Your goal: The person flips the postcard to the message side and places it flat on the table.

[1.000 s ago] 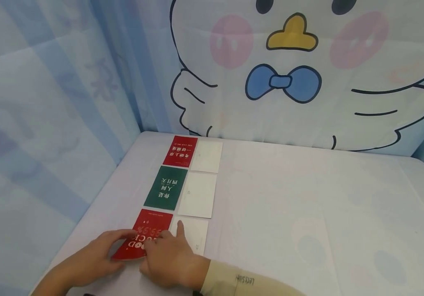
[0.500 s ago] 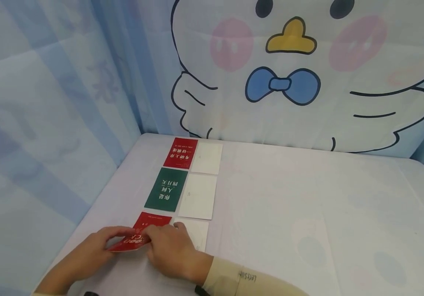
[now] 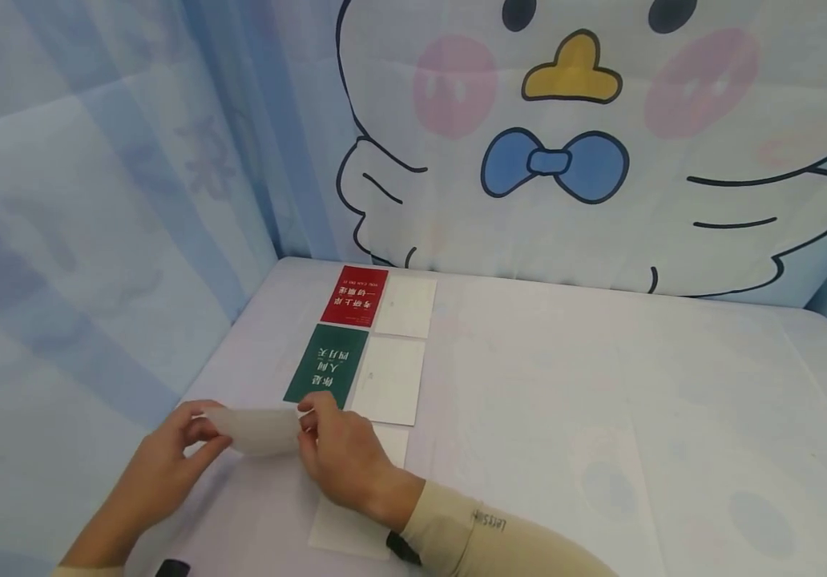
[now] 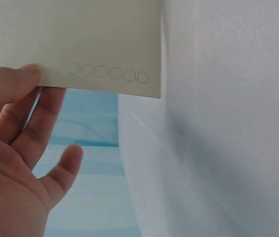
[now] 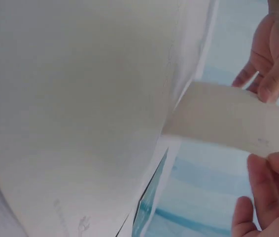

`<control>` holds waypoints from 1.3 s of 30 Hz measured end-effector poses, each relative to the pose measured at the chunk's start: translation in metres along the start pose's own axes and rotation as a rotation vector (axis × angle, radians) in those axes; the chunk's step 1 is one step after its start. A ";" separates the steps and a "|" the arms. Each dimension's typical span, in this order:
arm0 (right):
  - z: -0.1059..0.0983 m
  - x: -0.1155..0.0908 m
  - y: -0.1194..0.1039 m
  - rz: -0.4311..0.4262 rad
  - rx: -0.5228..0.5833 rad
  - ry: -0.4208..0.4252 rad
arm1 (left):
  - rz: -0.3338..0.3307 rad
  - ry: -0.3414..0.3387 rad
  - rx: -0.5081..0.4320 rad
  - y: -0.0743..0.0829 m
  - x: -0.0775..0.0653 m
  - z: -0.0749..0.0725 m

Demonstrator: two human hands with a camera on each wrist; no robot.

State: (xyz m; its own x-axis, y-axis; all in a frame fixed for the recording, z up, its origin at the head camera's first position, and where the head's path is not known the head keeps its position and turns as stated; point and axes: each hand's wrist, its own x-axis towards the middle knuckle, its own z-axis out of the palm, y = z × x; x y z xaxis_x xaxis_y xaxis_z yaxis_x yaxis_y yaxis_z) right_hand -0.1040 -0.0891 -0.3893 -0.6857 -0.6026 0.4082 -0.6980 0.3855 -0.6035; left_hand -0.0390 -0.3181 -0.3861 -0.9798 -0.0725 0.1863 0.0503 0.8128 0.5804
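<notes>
Between my two hands a postcard (image 3: 258, 433) is raised off the table, bowed, its white back facing me. My left hand (image 3: 161, 469) pinches its left edge between thumb and fingers. My right hand (image 3: 348, 461) pinches the right edge. A row of printed circles runs along a corner of the postcard (image 4: 100, 39) in the left wrist view. Just beyond the hands lies a green postcard (image 3: 327, 361) with white characters, and behind it a red postcard (image 3: 356, 296). The raised postcard's front is hidden.
A column of white-faced postcards (image 3: 388, 381) lies to the right of the coloured ones; the nearest white postcard (image 3: 348, 529) is partly under my right forearm. A white cloth covers the table (image 3: 565, 441). A printed curtain (image 3: 168, 160) stands behind and at the left.
The near red postcard, earlier lying with its front edge bent up, has been lifted from the table and tipped so its white back shows. Both hands have risen and moved slightly away from me.
</notes>
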 end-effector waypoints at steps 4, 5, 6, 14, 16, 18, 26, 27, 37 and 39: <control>0.000 0.001 0.001 0.001 0.048 0.015 | 0.033 0.099 0.003 0.001 0.001 0.002; 0.000 0.001 0.002 0.003 0.050 0.005 | 0.026 0.110 0.008 0.002 0.001 0.003; -0.001 0.001 0.002 0.007 0.050 -0.009 | 0.022 0.118 0.016 0.002 0.001 0.003; -0.001 0.001 0.007 0.077 -0.013 -0.140 | -0.012 0.043 0.012 0.004 0.006 0.009; -0.001 0.001 0.007 0.105 -0.054 -0.171 | -0.030 -0.019 0.030 0.003 0.008 0.011; -0.001 0.002 0.007 0.136 -0.124 -0.199 | -0.054 -0.083 0.053 0.002 0.009 0.012; 0.003 0.005 0.006 0.254 -0.295 -0.325 | -0.102 -0.230 0.129 0.001 0.015 0.020; 0.003 0.005 0.007 0.257 -0.302 -0.342 | -0.107 -0.240 0.134 0.002 0.015 0.021; 0.006 0.009 0.009 0.247 -0.363 -0.450 | -0.166 -0.290 0.185 -0.001 0.018 0.030; 0.007 0.009 0.009 0.238 -0.380 -0.463 | -0.171 -0.295 0.189 -0.002 0.019 0.031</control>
State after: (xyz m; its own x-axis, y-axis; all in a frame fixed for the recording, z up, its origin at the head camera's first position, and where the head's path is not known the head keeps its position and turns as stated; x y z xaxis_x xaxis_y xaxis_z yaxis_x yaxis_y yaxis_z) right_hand -0.1151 -0.0963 -0.3956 -0.7305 -0.6761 -0.0960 -0.6200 0.7156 -0.3217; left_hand -0.0637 -0.3025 -0.4085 -0.9860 -0.0689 -0.1521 -0.1278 0.8974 0.4223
